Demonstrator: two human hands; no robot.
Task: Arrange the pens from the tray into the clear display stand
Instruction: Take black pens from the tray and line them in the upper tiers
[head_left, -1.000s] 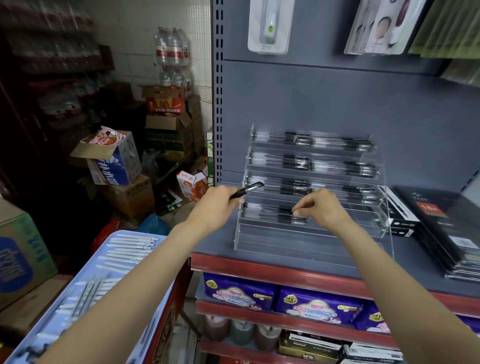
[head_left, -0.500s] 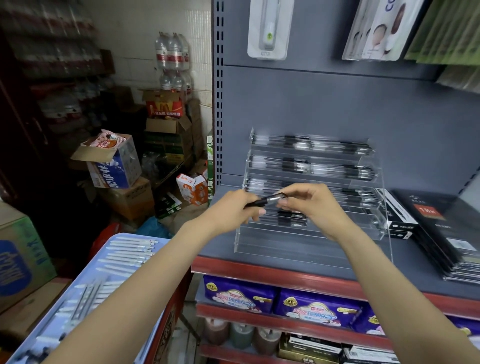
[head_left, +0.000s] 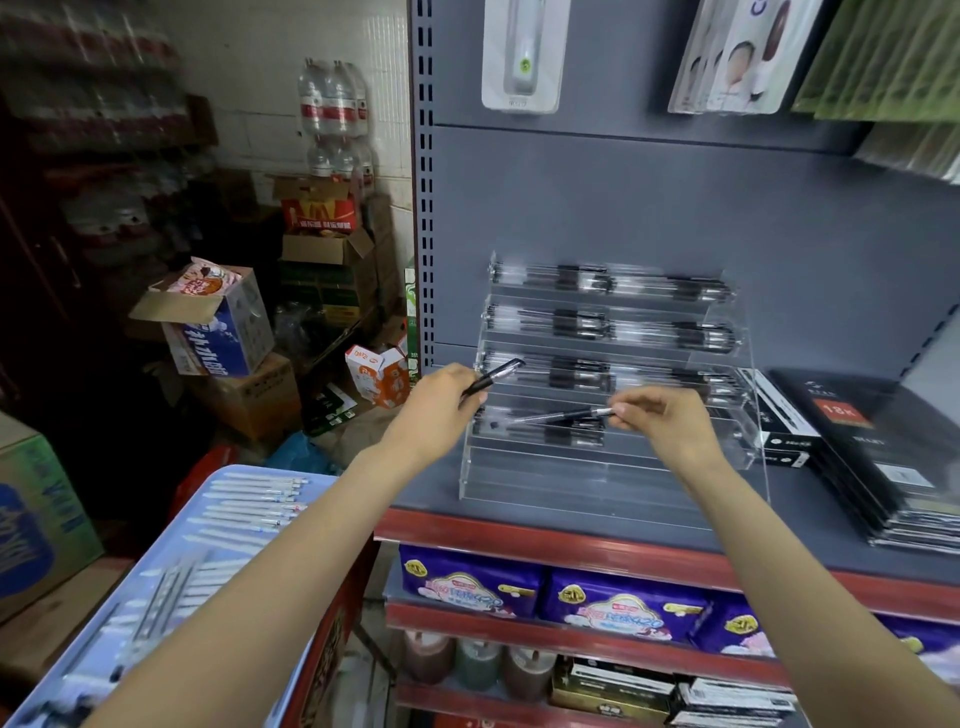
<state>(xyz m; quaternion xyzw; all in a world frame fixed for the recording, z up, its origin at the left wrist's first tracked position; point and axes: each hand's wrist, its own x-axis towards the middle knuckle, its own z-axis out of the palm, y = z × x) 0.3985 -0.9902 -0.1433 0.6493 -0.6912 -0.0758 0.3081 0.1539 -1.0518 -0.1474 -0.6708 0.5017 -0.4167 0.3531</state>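
The right hand (head_left: 662, 423) pinches 1 thin, light, stiff pen (head_left: 563, 415) by its end, low in front of the stand (head_left: 748, 415), while the left hand (head_left: 441, 400) grips another pen (head_left: 493, 375).

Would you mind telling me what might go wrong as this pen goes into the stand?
1. The right hand pinches the pen only at one end, so its free tip could dip or catch on a tier edge of the clear display stand.
2. The left hand holds a second pen right beside the stand's left edge and might knock it.
3. That tier already holds pens; a careless drop could land crooked on them.
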